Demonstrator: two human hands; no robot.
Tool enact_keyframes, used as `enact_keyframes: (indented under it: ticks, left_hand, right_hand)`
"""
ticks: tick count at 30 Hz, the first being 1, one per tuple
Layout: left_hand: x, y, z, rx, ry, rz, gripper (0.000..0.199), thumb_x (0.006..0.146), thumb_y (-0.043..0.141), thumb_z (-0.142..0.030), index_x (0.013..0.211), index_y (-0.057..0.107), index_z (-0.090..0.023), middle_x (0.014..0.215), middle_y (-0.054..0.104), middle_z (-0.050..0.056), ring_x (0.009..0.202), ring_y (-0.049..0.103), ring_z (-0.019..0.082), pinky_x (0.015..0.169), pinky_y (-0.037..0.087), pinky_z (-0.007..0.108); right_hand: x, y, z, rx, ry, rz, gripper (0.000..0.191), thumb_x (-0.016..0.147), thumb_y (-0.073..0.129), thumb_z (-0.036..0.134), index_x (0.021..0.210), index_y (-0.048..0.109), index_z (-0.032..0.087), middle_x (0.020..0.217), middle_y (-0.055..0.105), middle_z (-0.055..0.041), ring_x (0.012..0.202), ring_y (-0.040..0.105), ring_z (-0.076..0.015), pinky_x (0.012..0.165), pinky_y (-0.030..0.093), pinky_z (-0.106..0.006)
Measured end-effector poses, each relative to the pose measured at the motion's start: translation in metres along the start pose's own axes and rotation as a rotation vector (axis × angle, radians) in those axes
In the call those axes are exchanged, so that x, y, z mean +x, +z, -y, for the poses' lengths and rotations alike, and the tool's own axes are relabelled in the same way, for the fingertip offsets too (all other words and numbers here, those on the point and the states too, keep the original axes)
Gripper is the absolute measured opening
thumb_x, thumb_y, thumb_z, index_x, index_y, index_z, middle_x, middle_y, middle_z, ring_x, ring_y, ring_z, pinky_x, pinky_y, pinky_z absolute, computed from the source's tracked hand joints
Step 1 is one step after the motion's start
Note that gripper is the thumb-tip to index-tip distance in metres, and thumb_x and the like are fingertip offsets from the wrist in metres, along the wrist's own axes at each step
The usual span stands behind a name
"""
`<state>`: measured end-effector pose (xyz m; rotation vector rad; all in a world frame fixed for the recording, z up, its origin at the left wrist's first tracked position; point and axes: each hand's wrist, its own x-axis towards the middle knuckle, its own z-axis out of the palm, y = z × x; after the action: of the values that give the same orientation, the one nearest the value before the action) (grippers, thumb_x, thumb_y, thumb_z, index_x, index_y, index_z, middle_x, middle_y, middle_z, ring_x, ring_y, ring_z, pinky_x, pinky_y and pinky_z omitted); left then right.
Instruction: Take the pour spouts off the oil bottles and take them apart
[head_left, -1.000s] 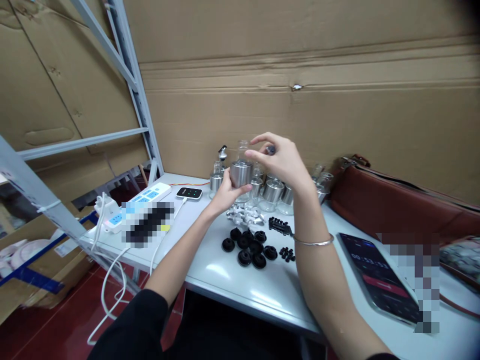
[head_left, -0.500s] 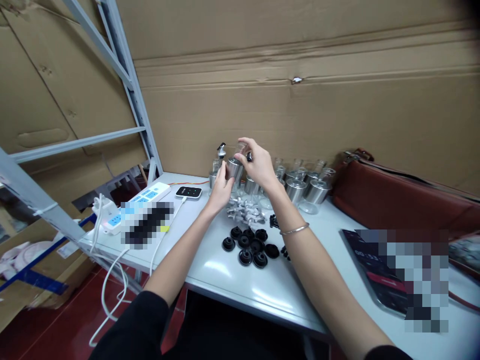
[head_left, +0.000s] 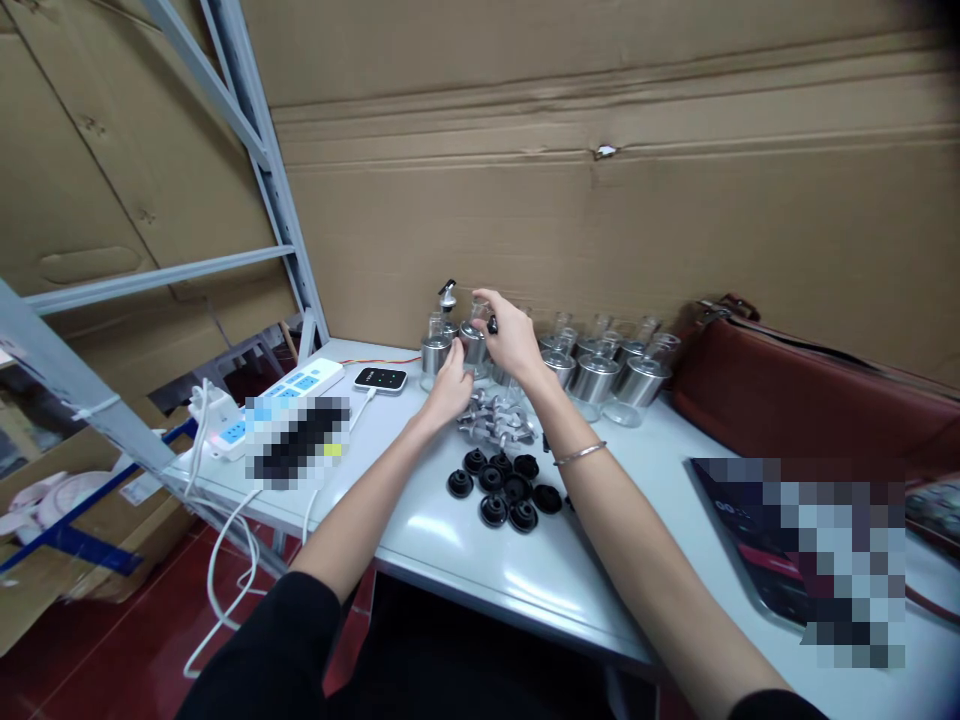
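Observation:
A clear glass bottle with a brushed metal sleeve (head_left: 474, 346) stands upright at the back of the table. My right hand (head_left: 514, 338) has its thumb and fingers curled around the bottle's neck. Within that hand a small black piece (head_left: 492, 325) shows, its kind too small to tell. At the bottle's lower left side, my left hand (head_left: 448, 388) rests with fingers and thumb about its base. Left of it stand a similar bottle (head_left: 436, 352) and a pourer spout (head_left: 448, 296) with a black tip. Silvery pourer spouts (head_left: 496, 420) lie piled in front, with several black round caps (head_left: 493, 508) nearer me.
More sleeved glass bottles (head_left: 596, 375) line the back right, beside a brown leather bag (head_left: 810, 385). A tablet or phone (head_left: 750, 540) with a timer lies at the right. At left are a power strip (head_left: 319, 376), a small black device (head_left: 381, 379) and white cables.
The bottle, tilted between my hands before, has come down upright beside the left bottle. My left hand has moved slightly lower and right; the right hand still grips the neck.

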<state>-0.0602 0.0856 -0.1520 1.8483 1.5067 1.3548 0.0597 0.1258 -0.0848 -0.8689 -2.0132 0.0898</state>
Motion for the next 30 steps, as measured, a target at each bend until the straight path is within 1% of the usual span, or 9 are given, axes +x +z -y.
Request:
enact_keyframes:
  ticks: [5,11,16,18,22,24,27,29,30]
  left_hand:
    - [-0.001,0.002,0.001,0.023,-0.06,0.037,0.068,0.077,0.043,-0.01,0.142,0.024,-0.003,0.149,0.024,0.014,0.14,0.02,0.022,0.118,0.014,0.036]
    - [0.001,0.004,0.008,-0.009,-0.086,0.035,0.07,0.073,0.048,-0.01,0.14,0.029,-0.006,0.148,0.029,0.014,0.139,0.023,0.025,0.117,0.016,0.038]
    - [0.002,0.005,0.011,0.005,-0.097,0.046,0.068,0.073,0.045,-0.008,0.139,0.03,-0.005,0.147,0.03,0.015,0.138,0.024,0.025,0.117,0.017,0.039]
    - [0.002,0.005,0.011,0.007,-0.099,0.046,0.068,0.074,0.045,-0.008,0.14,0.028,-0.005,0.147,0.03,0.015,0.139,0.024,0.025,0.117,0.017,0.039]
    - [-0.002,0.005,0.009,0.021,-0.092,0.043,0.072,0.076,0.046,-0.01,0.142,0.02,-0.004,0.15,0.022,0.016,0.141,0.018,0.024,0.117,0.014,0.036]
    - [-0.005,0.003,0.005,0.063,-0.034,0.03,0.071,0.078,0.046,-0.012,0.143,0.017,-0.004,0.152,0.016,0.017,0.142,0.013,0.023,0.118,0.012,0.035]
    - [-0.012,0.0,-0.006,0.118,0.176,-0.076,0.062,0.085,0.043,-0.02,0.142,0.02,-0.012,0.152,0.018,0.014,0.142,0.013,0.02,0.117,0.011,0.035]
    - [-0.016,-0.002,-0.017,0.119,0.316,-0.172,0.054,0.09,0.041,-0.03,0.139,0.025,-0.017,0.149,0.025,0.013,0.14,0.019,0.019,0.116,0.017,0.035]
    - [-0.019,-0.002,-0.022,0.11,0.36,-0.211,0.052,0.091,0.041,-0.035,0.138,0.026,-0.018,0.146,0.028,0.013,0.138,0.023,0.019,0.114,0.02,0.035]
  right_hand:
    - [-0.003,0.007,-0.004,-0.044,0.018,0.04,0.043,0.08,0.048,0.014,0.123,0.051,0.021,0.103,0.066,-0.0097,0.098,0.06,-0.0252,0.084,0.044,-0.038]
    - [-0.005,0.018,-0.011,-0.085,0.052,0.069,0.044,0.08,0.048,0.014,0.123,0.049,0.018,0.099,0.065,-0.0108,0.093,0.061,-0.0253,0.081,0.045,-0.036]
    - [-0.006,0.023,-0.017,-0.067,0.06,0.112,0.041,0.08,0.05,0.015,0.121,0.05,0.017,0.098,0.065,-0.0116,0.092,0.061,-0.0247,0.081,0.045,-0.035]
    - [-0.005,0.02,-0.015,-0.03,0.071,0.072,0.038,0.081,0.05,0.018,0.12,0.049,0.016,0.095,0.066,-0.0119,0.089,0.061,-0.0245,0.079,0.044,-0.034]
    - [0.001,-0.001,0.0,0.074,0.155,-0.131,0.025,0.086,0.05,0.035,0.102,0.05,0.017,0.075,0.062,-0.0072,0.07,0.059,-0.021,0.069,0.044,-0.033]
    - [0.004,-0.015,0.009,0.131,0.135,-0.222,0.025,0.089,0.044,0.044,0.089,0.051,0.02,0.07,0.058,-0.0043,0.066,0.056,-0.0187,0.069,0.044,-0.033]
    - [0.007,-0.033,0.018,0.136,-0.002,-0.303,0.03,0.089,0.044,0.049,0.075,0.049,0.022,0.081,0.057,-0.0066,0.08,0.054,-0.02,0.077,0.043,-0.036]
    - [0.007,-0.04,0.022,0.087,-0.071,-0.293,0.031,0.084,0.052,0.05,0.072,0.05,0.021,0.091,0.056,-0.0091,0.092,0.051,-0.023,0.082,0.041,-0.038]
    - [0.006,-0.041,0.024,0.068,-0.087,-0.255,0.031,0.082,0.056,0.049,0.071,0.051,0.021,0.092,0.056,-0.0092,0.092,0.051,-0.0235,0.081,0.041,-0.038]
